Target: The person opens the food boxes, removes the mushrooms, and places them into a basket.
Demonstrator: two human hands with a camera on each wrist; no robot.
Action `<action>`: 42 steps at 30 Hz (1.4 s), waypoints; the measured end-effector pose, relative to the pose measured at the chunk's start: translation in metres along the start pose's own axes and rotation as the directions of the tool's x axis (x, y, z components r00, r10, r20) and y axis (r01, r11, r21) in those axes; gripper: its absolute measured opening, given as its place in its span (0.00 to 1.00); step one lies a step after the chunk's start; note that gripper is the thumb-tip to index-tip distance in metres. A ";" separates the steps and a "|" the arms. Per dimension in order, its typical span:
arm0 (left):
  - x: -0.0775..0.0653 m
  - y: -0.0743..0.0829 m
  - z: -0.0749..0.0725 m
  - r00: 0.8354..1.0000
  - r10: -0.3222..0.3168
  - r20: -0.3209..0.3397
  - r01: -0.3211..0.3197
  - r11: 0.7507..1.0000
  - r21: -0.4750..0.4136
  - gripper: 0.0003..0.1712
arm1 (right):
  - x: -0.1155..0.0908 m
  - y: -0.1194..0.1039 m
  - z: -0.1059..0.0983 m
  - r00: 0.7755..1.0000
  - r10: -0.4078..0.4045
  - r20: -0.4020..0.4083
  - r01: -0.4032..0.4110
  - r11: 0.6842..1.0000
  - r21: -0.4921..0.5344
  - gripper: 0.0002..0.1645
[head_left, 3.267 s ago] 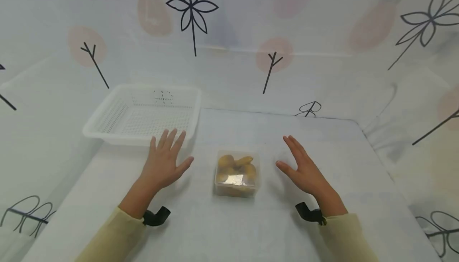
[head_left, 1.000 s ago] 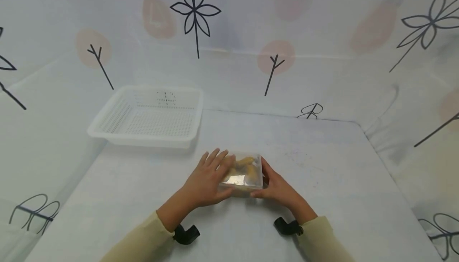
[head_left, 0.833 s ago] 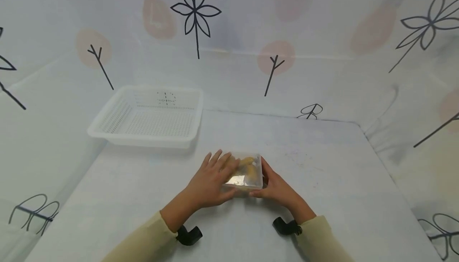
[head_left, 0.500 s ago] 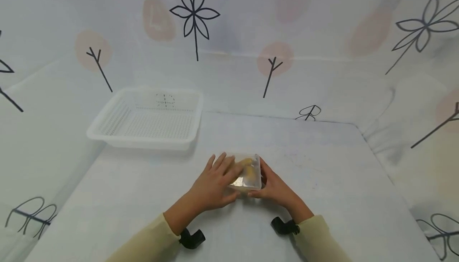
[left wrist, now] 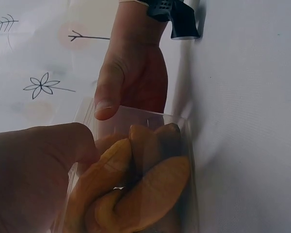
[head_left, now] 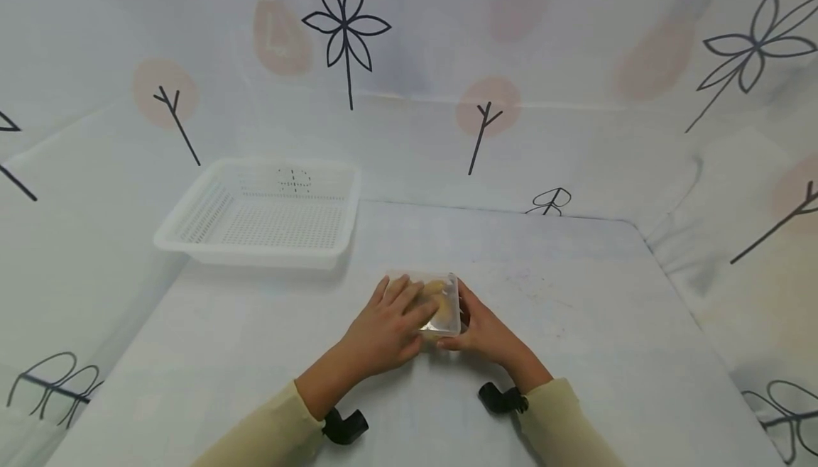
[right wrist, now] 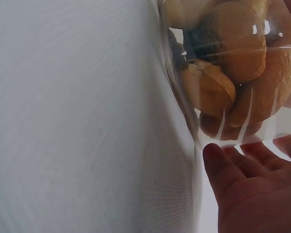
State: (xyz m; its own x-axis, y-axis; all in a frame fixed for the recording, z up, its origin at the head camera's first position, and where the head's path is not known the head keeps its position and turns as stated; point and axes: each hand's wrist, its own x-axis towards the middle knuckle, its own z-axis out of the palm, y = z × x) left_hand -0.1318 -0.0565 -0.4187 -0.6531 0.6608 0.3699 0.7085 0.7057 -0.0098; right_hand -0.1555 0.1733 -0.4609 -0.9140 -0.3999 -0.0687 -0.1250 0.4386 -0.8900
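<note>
A clear plastic box (head_left: pixel 451 307) with a see-through lid sits on the white table, packed with yellow-brown pieces (left wrist: pixel 157 191), some rounded and some long and curved. My left hand (head_left: pixel 380 336) lies across the left part of the lid, its outstretched fingers spread over the top and its thumb at the front edge. From the right side, my right hand (head_left: pixel 488 332) grips the box, thumb at the front and fingers behind. The left wrist view shows the left thumb bent against the lid's rim. Part of the lid is hidden under the left hand.
A white perforated plastic basket (head_left: pixel 268 254) stands at the back left of the table (head_left: pixel 575 353). Behind and beside the table hangs white cloth (head_left: pixel 409 48) printed with flowers, twigs and bulbs. Both wrists carry black cameras (head_left: pixel 345 426).
Both hands came in from the sides to the box. The left hand has since slid further right over the lid, while the right hand keeps its grip; the box has shifted slightly left.
</note>
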 end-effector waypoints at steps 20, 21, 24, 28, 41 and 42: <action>0.005 0.003 0.004 0.993 0.077 -0.091 -0.076 0.997 0.009 0.29 | 0.004 0.005 0.001 0.998 -0.059 0.019 0.060 0.998 -0.016 0.73; 0.005 0.003 0.004 0.992 0.077 -0.096 -0.076 0.997 0.009 0.29 | 0.005 0.005 0.001 0.998 -0.066 0.013 0.066 0.998 -0.015 0.72; 0.004 0.003 0.005 0.990 0.077 -0.115 -0.078 0.997 0.000 0.28 | 0.005 0.006 0.002 0.995 -0.095 -0.004 0.095 0.995 -0.045 0.69; 0.004 0.003 0.007 0.987 0.078 -0.143 -0.079 0.997 -0.001 0.27 | 0.007 0.005 0.002 0.991 -0.126 -0.036 0.122 0.988 -0.099 0.66; 0.008 0.002 0.009 0.941 0.243 -0.234 -0.201 0.961 0.187 0.29 | 0.007 0.003 0.001 0.991 -0.118 -0.056 0.108 0.983 -0.148 0.64; 0.007 0.002 0.008 0.940 0.254 -0.230 -0.209 0.957 0.201 0.29 | 0.007 0.003 0.001 0.991 -0.122 -0.055 0.112 0.982 -0.154 0.64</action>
State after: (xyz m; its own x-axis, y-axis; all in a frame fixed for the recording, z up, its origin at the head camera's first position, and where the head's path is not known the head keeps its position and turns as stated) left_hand -0.1373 -0.0481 -0.4238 -0.3725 0.7413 0.5584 0.7608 0.5884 -0.2737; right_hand -0.1615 0.1713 -0.4645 -0.9118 -0.4056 0.0647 -0.2844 0.5098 -0.8120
